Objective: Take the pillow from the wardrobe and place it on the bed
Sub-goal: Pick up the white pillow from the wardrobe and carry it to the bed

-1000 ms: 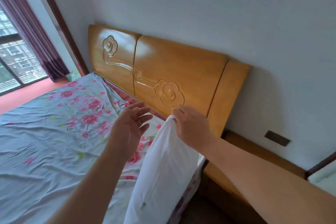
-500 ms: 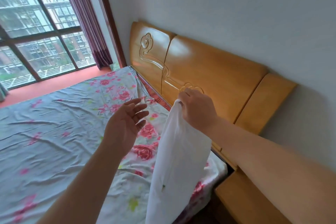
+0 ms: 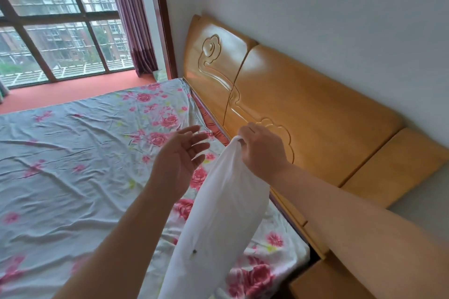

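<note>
A white pillow (image 3: 218, 221) hangs upright over the near right part of the bed (image 3: 73, 165), which is covered by a pale sheet with pink roses. My right hand (image 3: 262, 150) pinches the pillow's top corner, close to the wooden headboard (image 3: 303, 114). My left hand (image 3: 179, 160) is just left of the pillow top, palm up, fingers spread, holding nothing. The pillow's lower end runs out of the bottom of the view. No wardrobe is visible.
A wooden bedside ledge (image 3: 393, 167) adjoins the headboard on the right, under a white wall. Beyond the bed are red floor (image 3: 73, 90), a large window (image 3: 56, 19) and a purple curtain (image 3: 136, 19).
The view has swung left, bringing the window and more of the bed into sight. The pillow, held by my right hand, now hangs further over the mattress. My left hand stays open beside it.
</note>
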`<state>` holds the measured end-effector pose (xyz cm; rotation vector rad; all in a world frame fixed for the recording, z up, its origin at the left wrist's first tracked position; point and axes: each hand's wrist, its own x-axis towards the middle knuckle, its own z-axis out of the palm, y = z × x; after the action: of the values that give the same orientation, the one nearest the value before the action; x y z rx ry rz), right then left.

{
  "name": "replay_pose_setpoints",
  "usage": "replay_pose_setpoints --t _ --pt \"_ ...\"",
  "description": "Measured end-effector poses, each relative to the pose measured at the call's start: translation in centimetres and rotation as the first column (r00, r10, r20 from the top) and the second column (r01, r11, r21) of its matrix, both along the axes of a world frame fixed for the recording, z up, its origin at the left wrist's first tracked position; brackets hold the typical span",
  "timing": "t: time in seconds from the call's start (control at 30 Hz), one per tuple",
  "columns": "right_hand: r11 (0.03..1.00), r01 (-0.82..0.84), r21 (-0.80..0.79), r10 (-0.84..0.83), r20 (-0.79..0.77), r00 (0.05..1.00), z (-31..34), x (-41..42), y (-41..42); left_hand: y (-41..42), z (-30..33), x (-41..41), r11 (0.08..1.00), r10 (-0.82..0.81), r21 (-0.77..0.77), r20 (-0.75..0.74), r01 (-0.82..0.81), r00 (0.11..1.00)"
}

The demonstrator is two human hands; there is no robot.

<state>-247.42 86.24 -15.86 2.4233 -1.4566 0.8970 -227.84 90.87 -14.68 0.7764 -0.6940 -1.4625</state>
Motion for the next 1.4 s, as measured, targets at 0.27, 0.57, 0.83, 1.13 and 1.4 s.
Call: replay_pose_setpoints --t 0.27,0.57,0.83,1.13,1.4 --pt "0.999 -0.033 0.019 0.033 -0.005 0.999 0.3 4.3 -8.1 -9.4 0.4 3.3 0.998 0.054 0.014 -0.106 -0.053 0.993" --pt "0.997 -0.072 0.025 0.072 -0.011 0.997 0.7 6.6 -16.4 -16.5 0.3 4.4 0.997 0.057 0.05 -0.098 -0.053 0.993" --pt "0.996 -0.073 0.055 0.068 0.085 0.994 -1.5 7.3 -24.0 -20.9 -0.8 5.3 0.978 0.174 0.12 -0.042 -0.168 0.984" --pt "0.987 -0.122 0.103 0.112 0.099 0.989 -3.5 8.2 -32.1 -26.8 -2.5 5.6 0.954 0.244 0.183 -0.023 -0.236 0.969" --pt "0.976 -0.17 0.138 0.15 0.143 0.978 -4.2 11.2 -40.8 -34.0 -3.9 7.6 0.92 0.327 0.232 -0.004 -0.317 0.945"
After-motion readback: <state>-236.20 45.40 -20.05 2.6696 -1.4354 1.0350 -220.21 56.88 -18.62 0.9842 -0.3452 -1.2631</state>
